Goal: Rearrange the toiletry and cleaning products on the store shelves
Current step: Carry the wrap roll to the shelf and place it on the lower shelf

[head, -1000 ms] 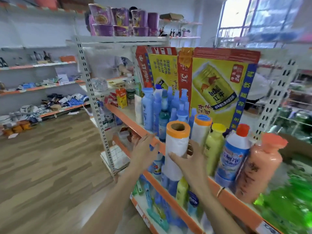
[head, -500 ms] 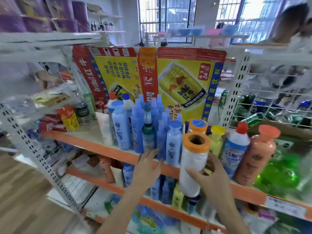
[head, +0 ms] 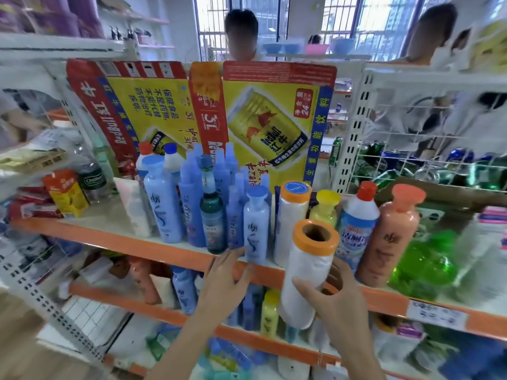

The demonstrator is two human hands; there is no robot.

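My right hand (head: 337, 300) grips a white roll with an orange end (head: 307, 267), held tilted in front of the orange-edged shelf (head: 115, 239). A second white roll with an orange cap (head: 290, 220) stands on the shelf behind it. My left hand (head: 223, 281) is spread open against the shelf edge, its fingertips at the base of a pale blue bottle (head: 256, 226). Several blue bottles (head: 192, 198) and a dark green bottle (head: 212, 215) crowd the shelf to the left. A yellow-capped bottle (head: 325, 209), a white and blue cleaner bottle (head: 356, 223) and an orange bottle (head: 389, 237) stand to the right.
A red and yellow cardboard display (head: 247, 119) backs the shelf. Green packs (head: 422, 264) lie at the right. The lower shelf (head: 170, 314) holds more bottles. A white wire rack (head: 411, 149) with cans stands at the right. Two people (head: 241, 34) stand behind the shelving.
The view has swung right and closer to the shelf. My right hand has carried the roll slightly lower and to the right. My left hand has stayed at the shelf edge.
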